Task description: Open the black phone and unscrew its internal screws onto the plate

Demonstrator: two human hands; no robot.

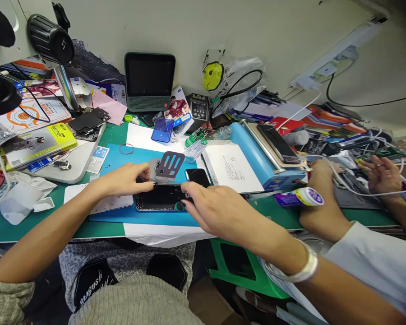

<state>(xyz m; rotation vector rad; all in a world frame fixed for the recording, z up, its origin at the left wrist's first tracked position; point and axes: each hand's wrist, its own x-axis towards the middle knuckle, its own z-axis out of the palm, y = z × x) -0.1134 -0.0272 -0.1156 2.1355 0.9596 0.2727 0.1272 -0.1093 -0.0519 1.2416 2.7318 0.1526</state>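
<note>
An opened black phone (160, 197) lies on a blue mat (135, 158) near the bench's front edge. My left hand (126, 178) pinches its upper left edge, fingers closed on it. At the phone's right end, my right hand (211, 210) is closed on a small dark tool with a green tip (182, 206), which touches the phone. A silver bracelet (302, 266) circles my right wrist. A grey slotted stand (169, 165) and a second dark phone (198, 176) lie just behind.
Another person's hands (325, 198) work at the right, near a white tube (299, 197) and white cables. A blue roller machine (257, 153), a small monitor (149, 81), a microscope (50, 40) and boxes crowd the back. A green stool (240, 266) stands below.
</note>
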